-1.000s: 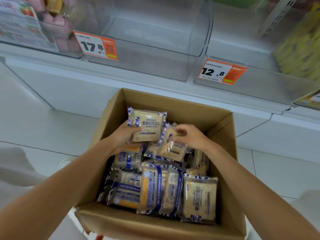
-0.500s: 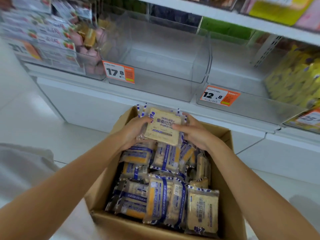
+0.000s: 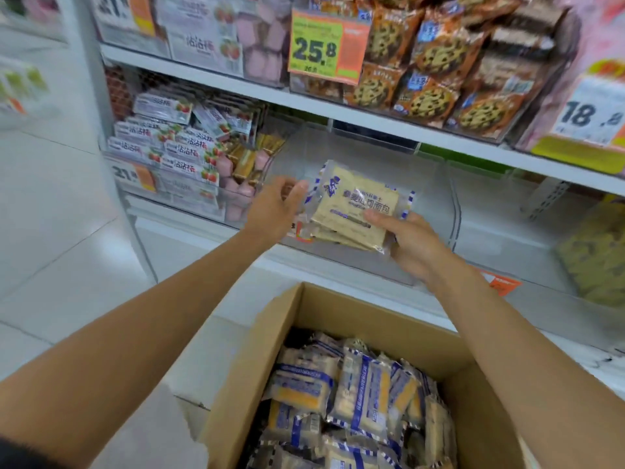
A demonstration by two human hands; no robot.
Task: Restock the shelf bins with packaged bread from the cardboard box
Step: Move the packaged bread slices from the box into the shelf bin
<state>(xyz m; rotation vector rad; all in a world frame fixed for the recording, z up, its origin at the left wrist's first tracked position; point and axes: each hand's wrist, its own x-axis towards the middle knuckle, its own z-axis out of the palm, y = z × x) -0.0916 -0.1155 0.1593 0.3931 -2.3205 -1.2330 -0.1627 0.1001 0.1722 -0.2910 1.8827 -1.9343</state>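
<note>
A small stack of packaged bread (image 3: 355, 204), beige slices in clear wrap with blue print, is held at the mouth of an empty clear shelf bin (image 3: 433, 184). My right hand (image 3: 412, 242) grips the stack's lower right corner with the thumb on top. At the stack's left edge, my left hand (image 3: 274, 208) holds on with curled fingers. Below, the open cardboard box (image 3: 243, 367) holds several more bread packs (image 3: 355, 394).
Left of the clear bin is a bin of strawberry-print packs (image 3: 169, 147). Cookie bags (image 3: 422, 79) and a 25.8 price tag (image 3: 324, 45) fill the shelf above. Yellow packs (image 3: 595, 255) sit in the bin at the right. White floor (image 3: 50, 231) lies to the left.
Both hands have lifted the bread packs out of the box and up to the clear bin's opening. My view has tilted up toward the shelves.
</note>
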